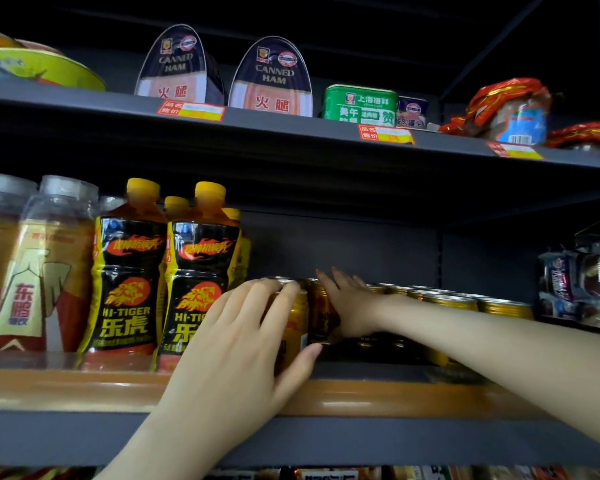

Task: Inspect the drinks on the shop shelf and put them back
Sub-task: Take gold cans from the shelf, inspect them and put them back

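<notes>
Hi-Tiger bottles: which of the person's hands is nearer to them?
Left. The left hand grips a gold can right beside the Hi-Tiger bottles; the right hand lies further right, against the next can.

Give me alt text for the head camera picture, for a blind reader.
A person's left hand grips a gold metal drink can at the front of a dark grey shop shelf, while the right hand lays straight fingers against the darker gold can beside it. Black-and-yellow Hi-Tiger plastic bottles stand to the left; oval canned ham tins sit on the shelf above.
</notes>
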Demonstrator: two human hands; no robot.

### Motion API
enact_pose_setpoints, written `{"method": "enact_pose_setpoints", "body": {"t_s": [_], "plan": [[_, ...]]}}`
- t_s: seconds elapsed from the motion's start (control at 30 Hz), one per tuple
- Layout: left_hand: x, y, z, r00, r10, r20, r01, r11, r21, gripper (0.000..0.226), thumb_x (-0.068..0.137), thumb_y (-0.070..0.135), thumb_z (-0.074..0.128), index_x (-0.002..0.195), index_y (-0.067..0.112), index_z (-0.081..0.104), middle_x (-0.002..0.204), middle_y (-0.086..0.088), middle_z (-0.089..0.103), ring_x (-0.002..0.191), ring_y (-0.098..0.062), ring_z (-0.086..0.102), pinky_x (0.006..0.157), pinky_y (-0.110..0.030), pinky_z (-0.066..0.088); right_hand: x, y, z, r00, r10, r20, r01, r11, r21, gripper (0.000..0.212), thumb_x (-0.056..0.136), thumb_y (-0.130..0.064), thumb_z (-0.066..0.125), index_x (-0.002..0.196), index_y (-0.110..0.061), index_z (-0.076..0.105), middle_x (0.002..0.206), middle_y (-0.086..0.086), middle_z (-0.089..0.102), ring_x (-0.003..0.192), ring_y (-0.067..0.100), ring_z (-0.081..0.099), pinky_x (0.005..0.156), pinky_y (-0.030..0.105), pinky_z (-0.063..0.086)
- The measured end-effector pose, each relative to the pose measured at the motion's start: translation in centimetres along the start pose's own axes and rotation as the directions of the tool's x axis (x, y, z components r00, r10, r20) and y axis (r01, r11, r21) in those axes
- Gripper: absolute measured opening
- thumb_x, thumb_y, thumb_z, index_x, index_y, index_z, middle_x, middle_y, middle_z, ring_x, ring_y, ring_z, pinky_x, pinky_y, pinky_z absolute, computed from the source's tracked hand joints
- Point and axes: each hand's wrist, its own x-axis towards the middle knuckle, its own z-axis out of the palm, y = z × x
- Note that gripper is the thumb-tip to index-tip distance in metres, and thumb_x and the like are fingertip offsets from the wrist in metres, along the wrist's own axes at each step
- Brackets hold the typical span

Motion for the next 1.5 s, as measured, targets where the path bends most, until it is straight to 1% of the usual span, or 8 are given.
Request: {"method": "enact_pose_setpoints", "body": {"t_s": [0.27, 0.47, 0.67, 0.83, 1.13, 1.23, 1.37, 1.5], "plan": [[0.1, 0.2, -0.3, 1.000, -0.012, 0.027, 0.013, 1.000, -0.026, 0.060, 0.089, 0.053, 0.042, 0.125, 0.007, 0.061, 0.113, -0.007, 0.062, 0.105, -0.027, 0.061, 0.086, -0.036, 0.051, -1.9, -1.0, 0.1, 0.979, -0.129, -0.160, 0.110, 0.986, -0.126, 0.091, 0.088, -0.027, 0.066, 0.151, -0.006, 0.004, 0.158, 0.017, -0.019, 0.146, 0.029, -0.021, 0.118, 0.038, -0.008], [0.1, 0.3, -0.3, 0.998, -0.011, 0.056, 0.013, 1.000, -0.028, 0.060, 0.090, 0.052, 0.043, 0.126, 0.007, 0.059, 0.114, -0.009, 0.061, 0.106, -0.029, 0.060, 0.087, -0.038, 0.050, -4.3, -2.2, -1.8, 0.939, -0.239, -0.247, 0.214, 0.969, -0.124, 0.075, 0.087, -0.023, 0.067, 0.143, -0.012, 0.019, 0.148, 0.014, 0.028, 0.139, 0.028, 0.025, 0.105, 0.040, 0.036], [0.2, 0.3, -0.5, 0.999, -0.009, 0.051, 0.011, 0.999, -0.046, 0.060, 0.090, 0.051, 0.043, 0.126, 0.005, 0.059, 0.114, -0.010, 0.061, 0.106, -0.029, 0.060, 0.085, -0.038, 0.050, -5.9, -2.2, -2.6, 0.901, -0.345, -0.262, 0.246, 0.906, -0.346, 0.077, 0.082, -0.015, 0.069, 0.146, -0.013, 0.026, 0.136, 0.007, 0.035, 0.126, 0.024, 0.033, 0.099, 0.036, 0.036], [0.4, 0.2, -0.4, 0.999, 0.006, 0.042, -0.004, 0.999, -0.038, 0.061, 0.089, 0.051, 0.042, 0.124, 0.005, 0.061, 0.112, -0.011, 0.063, 0.102, -0.029, 0.061, 0.083, -0.039, 0.052, -7.4, -0.4, -2.9, 0.702, -0.491, -0.515, 0.126, 0.798, -0.589, 0.050, 0.069, -0.012, 0.078, 0.115, -0.011, 0.057, 0.110, 0.009, 0.055, 0.101, 0.026, 0.050, 0.082, 0.038, 0.046], [-0.8, 3.7, -3.8, 0.992, -0.103, 0.078, 0.117, 0.972, -0.203, 0.058, 0.089, 0.052, 0.040, 0.125, 0.011, 0.060, 0.120, -0.004, 0.061, 0.113, -0.023, 0.055, 0.092, -0.036, 0.046, -18.3, -0.9, -3.2, 0.421, -0.457, -0.783, 0.032, 0.871, -0.491, 0.059, 0.075, -0.017, 0.074, 0.123, -0.005, 0.042, 0.119, 0.020, 0.054, 0.116, 0.034, 0.047, 0.093, 0.043, 0.050], [-3.7, 9.3, -8.2, 0.877, -0.295, 0.380, 0.476, 0.648, -0.594, 0.053, 0.085, 0.068, 0.043, 0.120, 0.032, 0.060, 0.118, 0.021, 0.060, 0.112, 0.005, 0.052, 0.096, -0.021, 0.042, -23.9, -2.3, -1.1, 0.334, -0.260, -0.906, 0.255, 0.950, -0.178, 0.061, 0.078, -0.027, 0.073, 0.124, -0.009, 0.038, 0.126, 0.012, 0.040, 0.119, 0.027, 0.042, 0.103, 0.032, 0.040], [-10.6, 17.0, -10.3, 0.640, -0.140, 0.756, 0.692, -0.323, -0.646, 0.084, 0.062, 0.071, 0.074, 0.131, 0.025, 0.055, 0.127, 0.007, 0.065, 0.119, -0.008, 0.059, 0.104, -0.039, 0.045, -33.0, -5.4, 4.9, 0.485, 0.151, -0.862, 0.562, 0.701, 0.439, 0.065, 0.074, -0.039, 0.074, 0.125, -0.023, 0.037, 0.126, -0.001, 0.043, 0.122, 0.013, 0.046, 0.101, 0.023, 0.041], [-17.5, 23.6, -12.5, 0.566, -0.253, 0.785, 0.570, -0.568, -0.594, 0.076, 0.053, 0.052, 0.090, 0.120, 0.025, 0.067, 0.117, -0.010, 0.069, 0.105, -0.025, 0.066, 0.086, -0.037, 0.054, -41.7, -8.5, 12.2, 0.757, 0.319, -0.571, 0.527, 0.218, 0.821, 0.060, 0.066, -0.035, 0.077, 0.114, -0.042, 0.042, 0.120, -0.020, 0.048, 0.113, 0.007, 0.054, 0.088, 0.026, 0.051]]}}
